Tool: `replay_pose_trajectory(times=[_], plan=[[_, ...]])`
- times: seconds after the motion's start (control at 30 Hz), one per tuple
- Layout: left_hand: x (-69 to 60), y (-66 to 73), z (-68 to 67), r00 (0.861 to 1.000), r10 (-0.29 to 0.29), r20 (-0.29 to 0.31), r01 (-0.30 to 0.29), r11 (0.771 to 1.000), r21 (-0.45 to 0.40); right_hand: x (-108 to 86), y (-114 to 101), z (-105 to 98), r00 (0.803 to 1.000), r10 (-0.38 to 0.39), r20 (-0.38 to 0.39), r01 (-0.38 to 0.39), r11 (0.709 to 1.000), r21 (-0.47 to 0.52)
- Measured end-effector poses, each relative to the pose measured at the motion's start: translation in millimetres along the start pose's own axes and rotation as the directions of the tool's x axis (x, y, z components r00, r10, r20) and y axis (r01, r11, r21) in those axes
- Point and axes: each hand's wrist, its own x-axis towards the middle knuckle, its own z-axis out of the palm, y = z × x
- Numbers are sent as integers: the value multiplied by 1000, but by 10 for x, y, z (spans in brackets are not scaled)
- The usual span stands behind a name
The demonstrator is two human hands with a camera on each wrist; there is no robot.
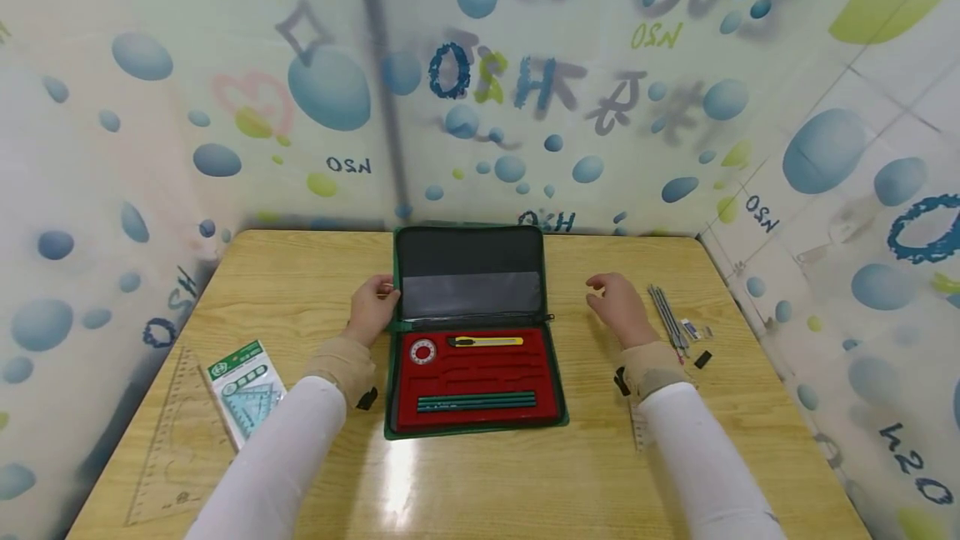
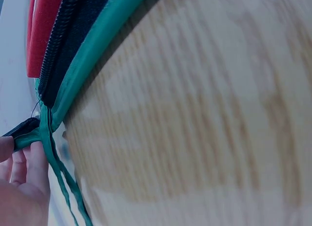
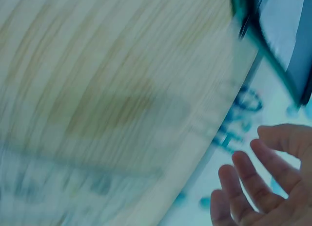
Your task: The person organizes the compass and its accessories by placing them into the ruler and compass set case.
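A green zip case (image 1: 471,325) lies opened out on the table, its black lid with a clear pocket leaning up at the back. In its red tray (image 1: 480,369) sit a white round piece (image 1: 423,352), a yellow cutter (image 1: 487,342) and several green pencils (image 1: 476,401). My left hand (image 1: 371,309) pinches the lid's left edge; in the left wrist view the fingers of this hand (image 2: 24,172) hold the green and black edge near the zip. To the right of the case, my right hand (image 1: 621,309) hangs apart from it, fingers loosely bent and holding nothing, as that hand (image 3: 263,182) also shows in the right wrist view.
At left lie a clear set square (image 1: 168,440) and a packet of blue rulers (image 1: 243,390). On the right are several grey pencils (image 1: 667,317), an eraser (image 1: 690,329), a black block (image 1: 702,359) and a clear ruler (image 1: 638,426) partly under my right forearm. A patterned curtain stands behind the table.
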Motion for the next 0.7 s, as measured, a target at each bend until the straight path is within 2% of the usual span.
replay_pose_trajectory(times=[0.1,0.3,0.37,0.5,0.7], plan=[[-3,4,-7,1000,-13,5,13,1000,-6,-12,152,-132,997,72,-13,-73,997,-3],[-10,13,-7,1000,-16,10,16,1000,-4,-54,469,-335,984,160,-75,-168,979,-115],[-6,8,-2,1000,-16,11,16,1000,-6,-79,558,-368,978,192,-85,-202,971,-125],[8,-14,10,1000,-13,11,13,1000,-4,-124,650,-403,967,237,-98,-250,956,-152],[4,-16,9,1000,0,11,1,1000,-2,-149,679,-405,957,283,-55,-289,940,-180]])
